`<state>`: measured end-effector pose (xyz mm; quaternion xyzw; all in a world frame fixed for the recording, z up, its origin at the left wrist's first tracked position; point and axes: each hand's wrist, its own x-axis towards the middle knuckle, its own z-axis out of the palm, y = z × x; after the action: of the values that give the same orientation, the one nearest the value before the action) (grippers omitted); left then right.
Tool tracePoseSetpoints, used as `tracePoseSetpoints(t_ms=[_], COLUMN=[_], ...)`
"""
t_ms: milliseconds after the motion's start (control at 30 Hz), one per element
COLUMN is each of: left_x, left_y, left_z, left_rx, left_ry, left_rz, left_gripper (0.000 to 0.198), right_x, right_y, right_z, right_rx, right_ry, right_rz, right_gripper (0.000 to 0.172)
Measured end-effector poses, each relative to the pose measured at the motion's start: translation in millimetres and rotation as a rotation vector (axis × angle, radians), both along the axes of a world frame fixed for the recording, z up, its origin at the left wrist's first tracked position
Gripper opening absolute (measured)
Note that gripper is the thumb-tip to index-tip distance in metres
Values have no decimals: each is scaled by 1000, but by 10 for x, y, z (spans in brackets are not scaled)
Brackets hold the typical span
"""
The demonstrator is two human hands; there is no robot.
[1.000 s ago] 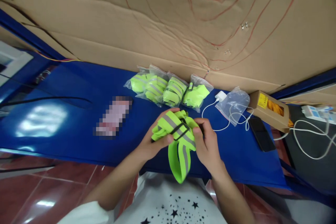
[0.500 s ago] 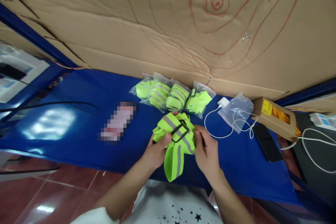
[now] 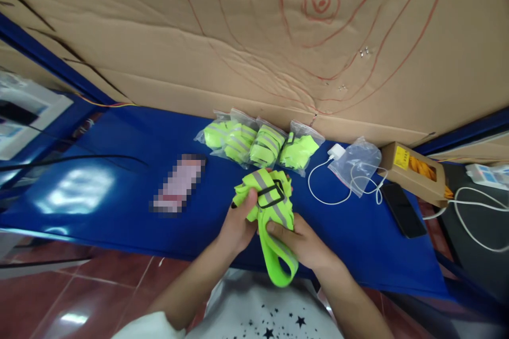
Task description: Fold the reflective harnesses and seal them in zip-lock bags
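Observation:
A folded bundle of neon-yellow reflective strap [image 3: 264, 183] with grey stripes is held up between both hands, over the front part of the blue table. A black plastic buckle [image 3: 271, 194] lies on its upper face. My left hand [image 3: 238, 225] grips the bundle's left side, thumb on top beside the buckle. Lower down, my right hand [image 3: 300, 241] is closed on the strap, its thumb pressing the band just under the buckle. From there a loose loop [image 3: 280, 275] hangs toward my body. The fingers behind the bundle are mostly hidden.
Several clear zip bags [image 3: 266, 145] of similar neon strap line the back of the blue table [image 3: 119, 169]. A blurred-out phone-like thing [image 3: 178, 183] lies left. To the right are a white charger with cable [image 3: 337, 151], an empty plastic bag [image 3: 360, 164], a carton [image 3: 415, 172] and a black phone [image 3: 403, 211].
My right hand has moved from the bundle's right edge to its lower front, thumb now over the strap. The hanging loop has swung to the right. My left hand keeps its grip.

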<state>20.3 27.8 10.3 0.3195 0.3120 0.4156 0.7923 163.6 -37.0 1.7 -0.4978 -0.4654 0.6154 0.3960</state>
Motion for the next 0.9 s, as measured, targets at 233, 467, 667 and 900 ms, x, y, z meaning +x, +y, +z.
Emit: tracePoseSetpoints(t_ms=[233,467,667,900], left_x=[-126,-199,-231,-172], left_y=[-8,-30,40,80], left_z=[88,29,-6,-56], left_rx=[-221,-28,868,1034], left_ry=[-86,-32,296,676], left_rz=[-111,-245,257,17], left_gripper=[50,57,41,115], right_x=[-12,110,304,220], right_y=[-58,-133,-99,-48], right_z=[15,-73,135,-78], right_rx=[267,823,695,557], right_ry=[-350,-838,-775,-683], right_rz=[86,60,179,-147], right_gripper=[32,25,15,10])
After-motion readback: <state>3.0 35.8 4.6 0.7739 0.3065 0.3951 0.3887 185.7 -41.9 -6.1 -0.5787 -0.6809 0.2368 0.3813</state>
